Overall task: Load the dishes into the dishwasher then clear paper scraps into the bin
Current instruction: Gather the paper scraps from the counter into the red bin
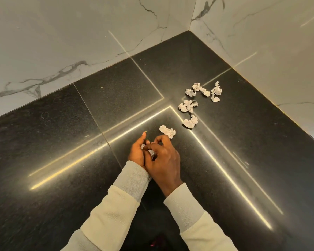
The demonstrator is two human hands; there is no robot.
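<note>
Several crumpled white paper scraps lie on the black stone counter (80, 124). One scrap (168, 131) lies just beyond my fingertips. Others form a loose group farther right: one (190, 122), a cluster (188, 105), and more near the corner (201, 90), (216, 90). My left hand (138, 151) is cupped palm-up with paper scraps (149, 149) in it. My right hand (163, 160) lies against it, its fingers curled over those scraps in the left palm. No dishes, dishwasher or bin are in view.
White marble-look walls (80, 42) meet at a corner at the back right and border the counter on two sides. Bright light strips reflect on the polished counter surface. My cream sleeves (116, 205) reach in from the bottom edge.
</note>
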